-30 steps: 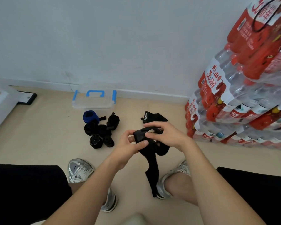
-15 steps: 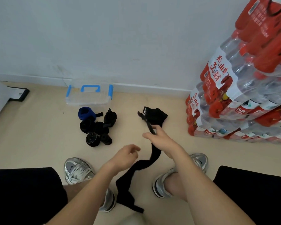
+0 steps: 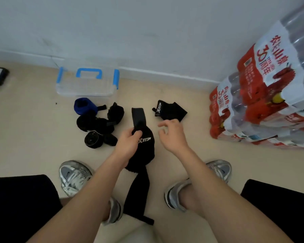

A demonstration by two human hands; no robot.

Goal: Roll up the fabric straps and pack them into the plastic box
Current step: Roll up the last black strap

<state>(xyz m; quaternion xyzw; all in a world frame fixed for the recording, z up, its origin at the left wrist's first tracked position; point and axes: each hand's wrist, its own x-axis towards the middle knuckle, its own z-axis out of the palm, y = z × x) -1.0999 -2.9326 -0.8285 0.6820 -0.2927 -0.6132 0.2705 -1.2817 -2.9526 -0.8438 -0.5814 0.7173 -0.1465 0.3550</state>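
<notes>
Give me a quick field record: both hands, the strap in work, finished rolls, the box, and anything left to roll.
left hand: grips the black strap near its logo
black strap: unrolled, one end sticking up, the long end hanging to the floor
right hand: holds nothing, fingers loosely curled, beside the strap
rolled straps: clustered on the floor in front of the box, black except one blue roll
plastic box: no straps visible inside
loose strap: unrolled on the floor beyond the right hand

left grip [image 3: 128, 142]: fingers curled round fabric strap [image 3: 142, 155] | right grip [image 3: 172, 135]: loosely curled, holding nothing
</notes>
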